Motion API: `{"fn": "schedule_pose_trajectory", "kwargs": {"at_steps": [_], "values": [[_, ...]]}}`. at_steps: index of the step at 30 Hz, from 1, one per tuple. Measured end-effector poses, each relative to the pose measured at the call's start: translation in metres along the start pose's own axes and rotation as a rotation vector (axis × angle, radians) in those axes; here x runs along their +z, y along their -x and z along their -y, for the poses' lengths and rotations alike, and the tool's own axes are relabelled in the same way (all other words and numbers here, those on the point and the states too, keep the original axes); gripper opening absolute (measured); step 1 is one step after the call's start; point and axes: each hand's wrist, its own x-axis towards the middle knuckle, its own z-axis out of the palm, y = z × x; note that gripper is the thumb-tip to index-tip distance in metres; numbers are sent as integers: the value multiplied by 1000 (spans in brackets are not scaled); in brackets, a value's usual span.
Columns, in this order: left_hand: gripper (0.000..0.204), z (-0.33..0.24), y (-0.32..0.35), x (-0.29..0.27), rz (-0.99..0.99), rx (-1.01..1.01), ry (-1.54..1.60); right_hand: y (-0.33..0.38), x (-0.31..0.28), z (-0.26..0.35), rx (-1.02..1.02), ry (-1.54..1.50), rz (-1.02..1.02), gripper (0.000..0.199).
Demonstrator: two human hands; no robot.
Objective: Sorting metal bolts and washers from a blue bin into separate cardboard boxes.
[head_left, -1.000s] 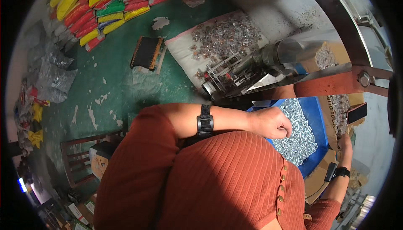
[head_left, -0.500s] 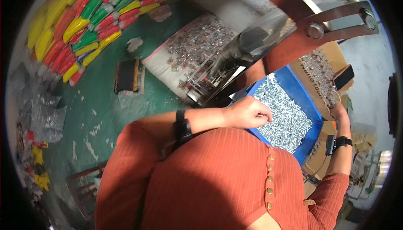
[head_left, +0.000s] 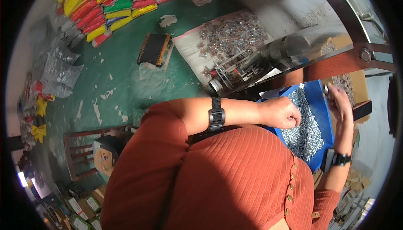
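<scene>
Metal parts (head_left: 310,137), silvery, loose: lay heaped in blue tray (head_left: 322,108).

Held over the tray's left edge: left hand (head_left: 279,112), fingers curled closed at the heap; contents hidden, could not tell of any grip on a part. Held just beyond the tray's right wall: right hand (head_left: 342,104), fingers bent, pinching a silvery item (head_left: 326,89), too small to identify. Strapped in black (head_left: 216,115) at left wrist, likewise at right. Set just beside the right hand: phone (head_left: 362,111). Stood behind: carton (head_left: 359,81), partly filled with small pieces (head_left: 343,84). Ran above the tray: red-brown bar (head_left: 336,72). Lay farther off, on green floor (head_left: 126,75): pale sheet (head_left: 189,47), strewn with glinting pieces (head_left: 233,35); black-topped frame (head_left: 154,49). Stacked beyond: sacks (head_left: 121,3), red, yellow, green.
</scene>
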Motion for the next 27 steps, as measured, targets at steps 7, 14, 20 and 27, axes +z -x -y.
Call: {"fn": "schedule_pose_trajectory", "kwargs": {"at_steps": [7,14,20,27], "values": [[17,2,8,-6,-26,-21,-121,15,112,67,-254,-424,-41,18],[19,8,-5,6,31,-18,-223,27,5,-79,-241,-73,5,42],[16,-1,-10,12,-4,-144,-241,134,10,-175,-136,888,142,58],[16,-9,-12,19,8,-294,-381,147,30,-221,-188,751,-4,53]]}}
